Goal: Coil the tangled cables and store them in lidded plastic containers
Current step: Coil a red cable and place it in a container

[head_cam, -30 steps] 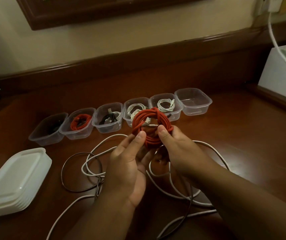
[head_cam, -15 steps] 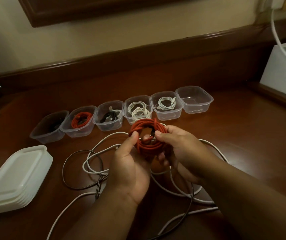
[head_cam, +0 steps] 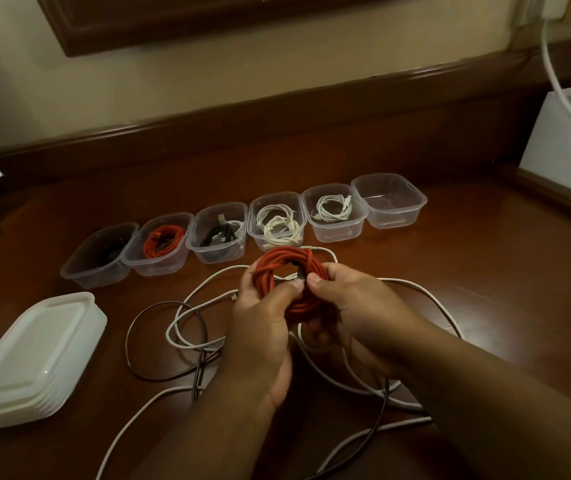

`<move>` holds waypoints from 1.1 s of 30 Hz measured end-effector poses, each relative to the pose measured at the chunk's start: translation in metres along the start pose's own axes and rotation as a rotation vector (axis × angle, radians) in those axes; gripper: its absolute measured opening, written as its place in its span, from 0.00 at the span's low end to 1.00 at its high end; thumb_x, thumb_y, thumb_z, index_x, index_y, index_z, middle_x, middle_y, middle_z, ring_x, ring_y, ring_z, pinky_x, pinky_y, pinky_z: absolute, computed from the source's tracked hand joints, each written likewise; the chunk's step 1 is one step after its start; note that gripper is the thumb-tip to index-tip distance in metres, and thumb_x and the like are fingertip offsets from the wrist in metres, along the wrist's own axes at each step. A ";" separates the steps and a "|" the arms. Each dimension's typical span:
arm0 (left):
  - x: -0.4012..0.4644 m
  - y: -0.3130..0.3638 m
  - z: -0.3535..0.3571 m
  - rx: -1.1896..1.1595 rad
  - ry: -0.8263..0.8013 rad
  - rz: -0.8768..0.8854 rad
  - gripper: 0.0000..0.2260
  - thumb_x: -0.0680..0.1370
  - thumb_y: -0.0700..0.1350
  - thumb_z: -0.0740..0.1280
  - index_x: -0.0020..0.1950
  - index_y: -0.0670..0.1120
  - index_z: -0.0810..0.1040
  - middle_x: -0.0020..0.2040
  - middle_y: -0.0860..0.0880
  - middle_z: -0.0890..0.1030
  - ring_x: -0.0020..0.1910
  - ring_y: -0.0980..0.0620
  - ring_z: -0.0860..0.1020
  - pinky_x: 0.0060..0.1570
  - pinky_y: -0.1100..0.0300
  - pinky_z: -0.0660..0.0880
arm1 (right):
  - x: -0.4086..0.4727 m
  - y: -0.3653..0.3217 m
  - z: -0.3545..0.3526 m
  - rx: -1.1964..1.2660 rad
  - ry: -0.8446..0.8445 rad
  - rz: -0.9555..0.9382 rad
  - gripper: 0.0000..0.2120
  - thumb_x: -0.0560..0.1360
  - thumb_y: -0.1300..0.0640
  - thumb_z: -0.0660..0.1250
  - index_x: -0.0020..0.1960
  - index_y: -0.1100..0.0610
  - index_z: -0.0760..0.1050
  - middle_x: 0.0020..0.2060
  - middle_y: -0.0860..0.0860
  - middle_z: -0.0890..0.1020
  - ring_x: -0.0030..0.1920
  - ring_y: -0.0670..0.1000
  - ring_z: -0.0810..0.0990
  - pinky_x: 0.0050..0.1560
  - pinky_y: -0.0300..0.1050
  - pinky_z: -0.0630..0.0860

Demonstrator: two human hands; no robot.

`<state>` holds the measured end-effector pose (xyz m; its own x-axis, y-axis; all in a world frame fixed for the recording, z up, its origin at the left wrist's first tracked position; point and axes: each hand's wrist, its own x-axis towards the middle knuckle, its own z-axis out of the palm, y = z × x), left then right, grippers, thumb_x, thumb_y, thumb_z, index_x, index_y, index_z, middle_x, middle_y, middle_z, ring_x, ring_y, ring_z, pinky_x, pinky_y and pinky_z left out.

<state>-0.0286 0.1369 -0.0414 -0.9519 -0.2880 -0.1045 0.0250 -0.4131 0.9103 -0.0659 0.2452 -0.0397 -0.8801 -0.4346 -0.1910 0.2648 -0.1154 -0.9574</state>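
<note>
Brown wooden table carries everything. Both hands, left hand and right hand, grip the red coil above loose cables. Only the empty tub waits, farther and to the right, nearer the right hand.

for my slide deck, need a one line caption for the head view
Both hands, left hand and right hand, hold a coiled red braided cable before a row of clear plastic containers.

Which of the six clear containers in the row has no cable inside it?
The container at the far right end of the row has none. The other five each hold a coiled cable, for example the white coil next to it.
</note>
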 end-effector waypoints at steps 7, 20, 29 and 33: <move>-0.002 -0.002 -0.001 -0.084 -0.083 0.021 0.21 0.69 0.43 0.68 0.62 0.45 0.79 0.54 0.41 0.85 0.55 0.43 0.83 0.49 0.51 0.78 | -0.004 -0.005 -0.003 0.113 0.003 -0.007 0.09 0.83 0.56 0.60 0.54 0.60 0.76 0.34 0.55 0.75 0.27 0.49 0.71 0.28 0.43 0.68; -0.003 0.009 0.002 0.038 -0.065 -0.038 0.08 0.72 0.42 0.70 0.36 0.51 0.87 0.42 0.42 0.86 0.39 0.45 0.85 0.36 0.52 0.82 | -0.003 -0.006 -0.005 -0.234 0.036 -0.136 0.05 0.83 0.55 0.61 0.56 0.53 0.74 0.40 0.53 0.79 0.29 0.46 0.75 0.28 0.41 0.70; -0.005 0.010 0.002 0.112 -0.098 -0.110 0.05 0.67 0.42 0.70 0.37 0.45 0.86 0.37 0.40 0.83 0.31 0.44 0.82 0.28 0.56 0.78 | 0.000 -0.002 -0.006 -0.155 0.031 -0.040 0.07 0.83 0.55 0.60 0.52 0.56 0.75 0.37 0.57 0.78 0.28 0.51 0.73 0.26 0.42 0.70; -0.004 0.012 -0.004 0.163 -0.164 -0.116 0.07 0.64 0.44 0.72 0.39 0.47 0.87 0.40 0.41 0.85 0.35 0.46 0.84 0.30 0.57 0.79 | -0.001 -0.006 -0.005 -0.100 0.023 0.024 0.09 0.83 0.57 0.59 0.48 0.57 0.75 0.35 0.55 0.77 0.29 0.52 0.72 0.28 0.42 0.68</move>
<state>-0.0238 0.1299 -0.0315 -0.9826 -0.0970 -0.1581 -0.1246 -0.2865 0.9500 -0.0685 0.2508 -0.0353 -0.8830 -0.4156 -0.2184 0.2467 -0.0149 -0.9690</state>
